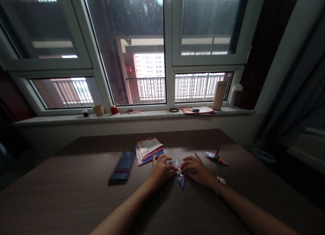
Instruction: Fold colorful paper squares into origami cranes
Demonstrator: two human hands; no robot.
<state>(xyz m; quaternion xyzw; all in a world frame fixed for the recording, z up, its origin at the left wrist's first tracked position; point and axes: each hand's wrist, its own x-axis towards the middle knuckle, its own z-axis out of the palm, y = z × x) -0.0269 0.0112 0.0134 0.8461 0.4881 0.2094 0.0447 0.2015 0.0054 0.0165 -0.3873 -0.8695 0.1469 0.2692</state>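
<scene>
Between my two hands is a slim, pointed piece of folded paper (180, 181), printed in pale blue with coloured patches, low over the table. My left hand (161, 171) pinches its left edge near the middle, thumb and index finger meeting it while the other fingers reach forward. From the opposite side my right hand (196, 169) pinches it too, with a bracelet (220, 181) on that wrist. The fingertips partly cover the paper's middle. Beyond my right hand lies a folded paper crane (217, 157) with pointed wings and a red tip.
A stack of printed paper sheets (149, 147) lies past my left hand. Left of it rests a dark, pixelated flat object (122, 168). On the windowsill (152, 116) stand a paper cup (98, 110), a tan flask (219, 95) and a bottle (235, 96), near scissors (195, 110) on red-edged papers.
</scene>
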